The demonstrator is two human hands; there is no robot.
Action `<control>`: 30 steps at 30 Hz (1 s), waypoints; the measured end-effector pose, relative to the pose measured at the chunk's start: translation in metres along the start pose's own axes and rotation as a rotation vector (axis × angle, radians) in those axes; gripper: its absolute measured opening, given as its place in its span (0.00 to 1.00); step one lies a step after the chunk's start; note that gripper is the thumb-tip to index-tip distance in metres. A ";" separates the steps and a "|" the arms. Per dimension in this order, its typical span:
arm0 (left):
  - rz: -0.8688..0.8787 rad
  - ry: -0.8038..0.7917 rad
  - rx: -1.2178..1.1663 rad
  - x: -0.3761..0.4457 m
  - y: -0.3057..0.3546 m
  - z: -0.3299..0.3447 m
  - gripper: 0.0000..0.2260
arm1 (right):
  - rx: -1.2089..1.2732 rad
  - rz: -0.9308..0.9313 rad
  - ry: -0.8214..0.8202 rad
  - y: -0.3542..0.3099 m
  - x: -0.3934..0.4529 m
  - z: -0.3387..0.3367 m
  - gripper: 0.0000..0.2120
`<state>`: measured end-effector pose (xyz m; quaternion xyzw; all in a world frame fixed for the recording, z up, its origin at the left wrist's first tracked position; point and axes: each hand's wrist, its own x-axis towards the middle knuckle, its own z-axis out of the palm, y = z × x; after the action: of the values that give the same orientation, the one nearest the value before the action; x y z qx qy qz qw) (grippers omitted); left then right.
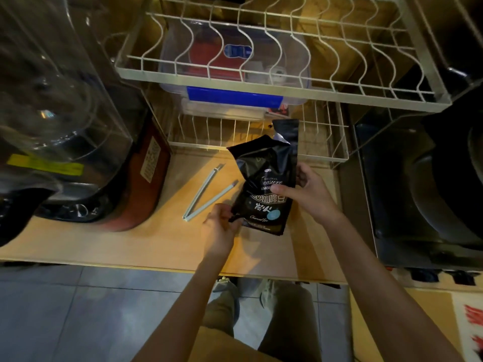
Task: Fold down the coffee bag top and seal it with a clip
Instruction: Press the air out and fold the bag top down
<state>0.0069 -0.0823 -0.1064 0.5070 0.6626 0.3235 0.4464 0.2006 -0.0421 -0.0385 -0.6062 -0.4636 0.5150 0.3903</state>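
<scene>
A black coffee bag point(264, 178) with white and teal print stands on the wooden counter point(156, 239), its top crumpled and open, one flap sticking up. My right hand point(305, 192) grips its right side, thumb across the front. My left hand point(222, 226) pinches its lower left corner. A long pale green clip point(206, 194) lies open in a V on the counter just left of the bag, untouched.
A white wire dish rack point(274, 82) hangs over the back of the counter, with a clear plastic box with a blue latch point(235, 96) under it. A clear-domed appliance on a reddish base point(146, 184) stands left. A dark appliance point(423, 194) sits right.
</scene>
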 end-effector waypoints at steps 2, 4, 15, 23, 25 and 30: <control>-0.015 0.017 0.033 0.002 -0.003 0.000 0.11 | -0.005 0.002 0.031 0.002 0.000 -0.001 0.21; -0.024 -0.018 0.003 0.003 -0.004 -0.002 0.08 | 0.002 0.005 0.048 0.005 0.000 -0.003 0.21; -0.071 -0.372 -0.364 -0.002 0.009 -0.027 0.09 | 0.131 0.132 0.056 0.024 -0.006 -0.018 0.20; -0.005 -0.609 -0.401 -0.004 0.032 -0.047 0.09 | 0.212 0.186 0.019 0.029 -0.007 -0.022 0.19; -0.002 -0.698 -0.399 -0.002 0.037 -0.052 0.09 | 0.221 0.192 -0.013 0.027 -0.006 -0.023 0.18; -0.046 -0.826 -0.368 0.009 0.040 -0.061 0.11 | 0.212 0.155 -0.076 0.018 -0.002 -0.023 0.20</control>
<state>-0.0344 -0.0613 -0.0499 0.4908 0.3715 0.1964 0.7633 0.2260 -0.0489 -0.0513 -0.5756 -0.3727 0.6122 0.3936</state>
